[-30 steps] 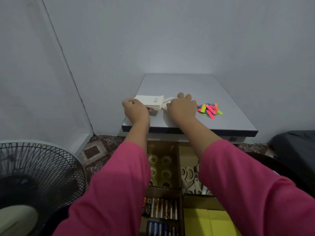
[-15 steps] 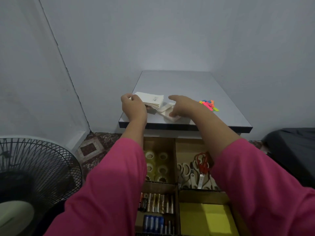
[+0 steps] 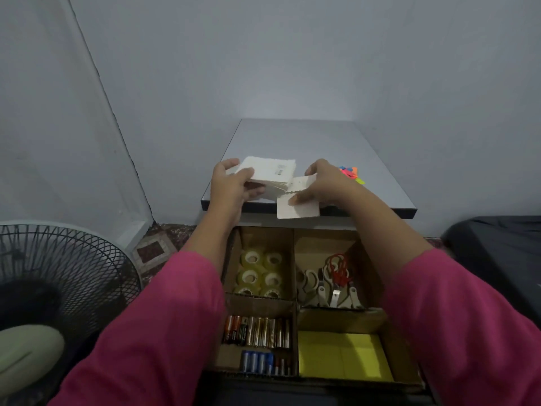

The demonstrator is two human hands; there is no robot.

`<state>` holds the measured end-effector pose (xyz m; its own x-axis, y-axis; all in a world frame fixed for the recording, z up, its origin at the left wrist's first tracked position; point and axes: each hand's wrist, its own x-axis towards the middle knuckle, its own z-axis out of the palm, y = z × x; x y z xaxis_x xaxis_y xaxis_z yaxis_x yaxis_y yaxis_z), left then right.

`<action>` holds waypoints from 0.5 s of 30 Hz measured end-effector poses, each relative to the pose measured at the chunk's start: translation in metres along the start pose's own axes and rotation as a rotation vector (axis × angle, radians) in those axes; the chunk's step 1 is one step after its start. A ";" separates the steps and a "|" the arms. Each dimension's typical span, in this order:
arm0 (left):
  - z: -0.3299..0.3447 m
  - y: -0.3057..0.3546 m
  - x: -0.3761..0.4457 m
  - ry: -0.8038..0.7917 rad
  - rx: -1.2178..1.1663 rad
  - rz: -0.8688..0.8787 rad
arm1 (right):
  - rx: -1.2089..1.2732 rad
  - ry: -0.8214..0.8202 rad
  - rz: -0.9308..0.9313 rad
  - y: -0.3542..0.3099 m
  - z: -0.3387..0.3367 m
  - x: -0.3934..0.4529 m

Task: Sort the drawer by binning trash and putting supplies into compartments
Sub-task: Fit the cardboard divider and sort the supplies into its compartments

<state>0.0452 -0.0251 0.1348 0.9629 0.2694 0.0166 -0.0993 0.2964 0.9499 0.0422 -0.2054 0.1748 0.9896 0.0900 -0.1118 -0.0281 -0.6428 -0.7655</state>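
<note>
So both hands are up at the front edge of the small grey-topped table that sits over the open drawer. The left hand has its fingers and thumb wrapped round a thick stack of white paper cards, holding it a bit tilted above the table's front left corner; there's a small printed label on the top card but it's way too tiny and blurry to read. The right hand is pinching a loose white card with a scalloped edge, which hangs out past the table's front edge, touching or just beside the stack. Behind the right hand there's a little pile of neon sticky flags in pink, orange, blue and yellow lying on the tabletop. Below is the brown cardboard drawer organiser split into compartments: clear tape rolls in the back left one, several white-handled scissors plus a red-handled pair in the back right, a row of copper-and-black batteries with some blue batteries just in front of them on the left, and yellow sticky note pads front right. Battery brand isn't legible. A black wire-grille fan stands off to the left on the floor
</note>
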 end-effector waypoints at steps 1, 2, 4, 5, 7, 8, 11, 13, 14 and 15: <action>-0.001 -0.001 -0.010 -0.040 -0.019 -0.029 | 0.082 -0.013 -0.016 0.005 -0.002 -0.006; -0.002 -0.003 -0.022 -0.082 -0.033 -0.055 | 0.148 -0.028 -0.026 0.010 -0.004 -0.014; -0.005 -0.007 -0.048 -0.166 -0.070 -0.119 | 0.256 -0.080 -0.021 0.024 -0.010 -0.033; -0.007 -0.010 -0.061 -0.203 -0.079 -0.158 | 0.303 -0.119 -0.002 0.034 -0.013 -0.043; -0.012 -0.017 -0.086 -0.276 -0.064 -0.231 | 0.349 -0.213 0.028 0.057 -0.018 -0.064; -0.015 -0.022 -0.097 -0.317 -0.048 -0.263 | 0.344 -0.260 0.040 0.069 -0.019 -0.075; -0.022 -0.039 -0.122 -0.402 -0.017 -0.337 | 0.315 -0.359 0.097 0.101 -0.018 -0.105; -0.025 -0.050 -0.131 -0.415 -0.009 -0.363 | 0.293 -0.408 0.163 0.116 -0.016 -0.123; -0.026 -0.054 -0.134 -0.413 -0.009 -0.372 | 0.273 -0.430 0.196 0.122 -0.015 -0.129; -0.027 -0.057 -0.136 -0.407 -0.012 -0.379 | 0.250 -0.446 0.229 0.127 -0.015 -0.136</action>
<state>-0.0870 -0.0537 0.0701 0.9509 -0.2327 -0.2039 0.2720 0.3150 0.9093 -0.0936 -0.3106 0.1022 0.8006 0.3174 -0.5083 -0.3213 -0.4887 -0.8112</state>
